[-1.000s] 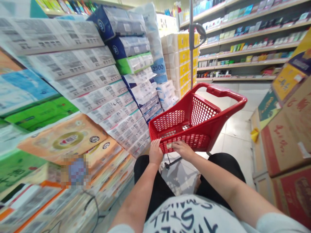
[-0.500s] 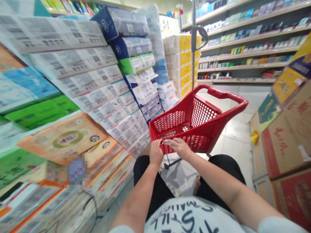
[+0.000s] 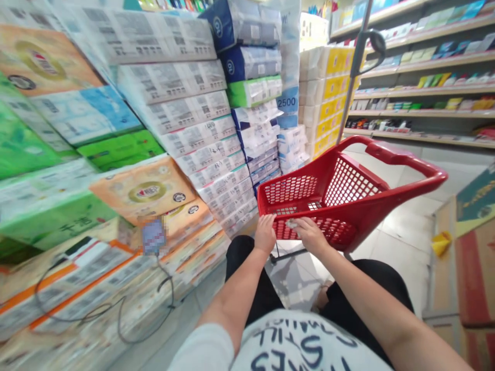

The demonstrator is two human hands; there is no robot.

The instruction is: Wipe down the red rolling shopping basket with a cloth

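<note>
A red plastic shopping cart with a mesh basket stands in front of my knees, its basket showing no goods. Over the near corner of its rim curl the fingers of my left hand. My right hand is beside the cart's near side, fingers pinched together on a small, pale, crumpled thing whose kind I cannot make out. Whether that hand also touches the cart is unclear.
Tall stacks of packaged tissue rise on the left, with orange packs and a loose cable nearer. A grey pole stands behind the cart. Stocked shelves line the back; cardboard boxes stand right.
The view has turned left, so the cart and stacks appear farther right. My right hand, with the pale thing, has drawn away from my left hand, which stays on the rim.
</note>
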